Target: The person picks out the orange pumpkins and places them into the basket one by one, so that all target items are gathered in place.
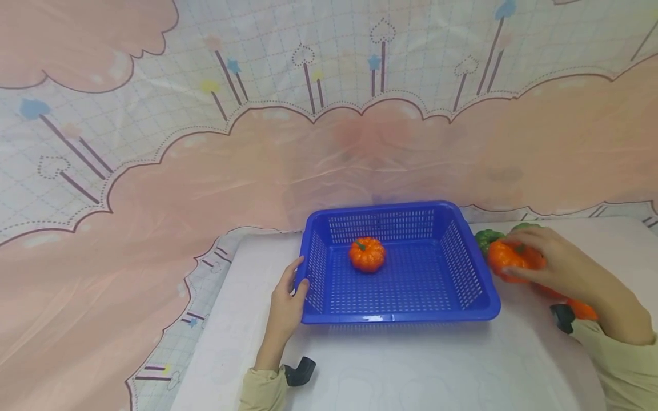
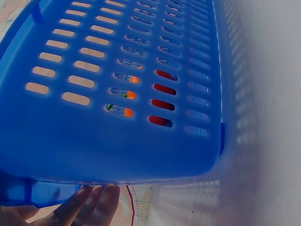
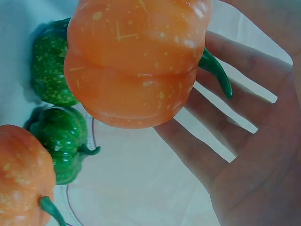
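Note:
My left hand [image 1: 285, 303] grips the left rim of a blue plastic basket [image 1: 390, 317], thumb on the rim and fingers along the outside. In the left wrist view its fingertips [image 2: 109, 195] are at the rim, beside the slotted wall. An orange toy pumpkin [image 1: 367, 255] with a green stem sits inside the basket, left of centre. Just right of the basket, my right hand [image 1: 562, 260] holds another orange pumpkin [image 3: 136, 66], its fingers spread around it and its stem towards the palm.
Two green pumpkins [image 3: 59, 146] lie on the white table [image 1: 401, 365] beyond the held one. Another orange pumpkin [image 3: 21, 174] shows at the right wrist view's lower left. More orange [image 1: 582, 310] shows under my right forearm. A patterned pink cloth [image 1: 334, 165] hangs behind the table.

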`<state>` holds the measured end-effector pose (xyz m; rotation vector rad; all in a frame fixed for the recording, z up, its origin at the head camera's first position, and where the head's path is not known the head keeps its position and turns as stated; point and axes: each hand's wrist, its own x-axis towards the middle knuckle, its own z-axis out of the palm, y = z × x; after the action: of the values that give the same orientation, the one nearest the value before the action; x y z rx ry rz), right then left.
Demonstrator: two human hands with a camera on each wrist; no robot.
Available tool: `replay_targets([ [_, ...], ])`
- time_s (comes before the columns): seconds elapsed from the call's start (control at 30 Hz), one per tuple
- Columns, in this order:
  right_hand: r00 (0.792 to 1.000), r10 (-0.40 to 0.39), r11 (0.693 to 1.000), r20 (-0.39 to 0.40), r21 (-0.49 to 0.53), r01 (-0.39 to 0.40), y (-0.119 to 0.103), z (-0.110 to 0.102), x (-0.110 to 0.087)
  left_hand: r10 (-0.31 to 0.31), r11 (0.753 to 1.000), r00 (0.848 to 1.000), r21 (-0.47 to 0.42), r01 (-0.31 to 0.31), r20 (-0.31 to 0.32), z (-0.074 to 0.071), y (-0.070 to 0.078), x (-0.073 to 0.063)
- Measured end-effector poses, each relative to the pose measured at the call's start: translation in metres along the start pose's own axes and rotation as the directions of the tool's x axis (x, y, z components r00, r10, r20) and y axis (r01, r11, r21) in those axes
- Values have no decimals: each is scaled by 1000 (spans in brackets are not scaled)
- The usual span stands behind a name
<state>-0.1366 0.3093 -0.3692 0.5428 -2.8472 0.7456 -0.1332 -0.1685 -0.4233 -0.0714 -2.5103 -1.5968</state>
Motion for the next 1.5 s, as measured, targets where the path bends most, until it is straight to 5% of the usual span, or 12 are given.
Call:
replay_targets([
  [1.5,999,-48,997,16,-52,49,-33,-16,26,17,1000,1000,-9,-17,1,1,-2,0],
])
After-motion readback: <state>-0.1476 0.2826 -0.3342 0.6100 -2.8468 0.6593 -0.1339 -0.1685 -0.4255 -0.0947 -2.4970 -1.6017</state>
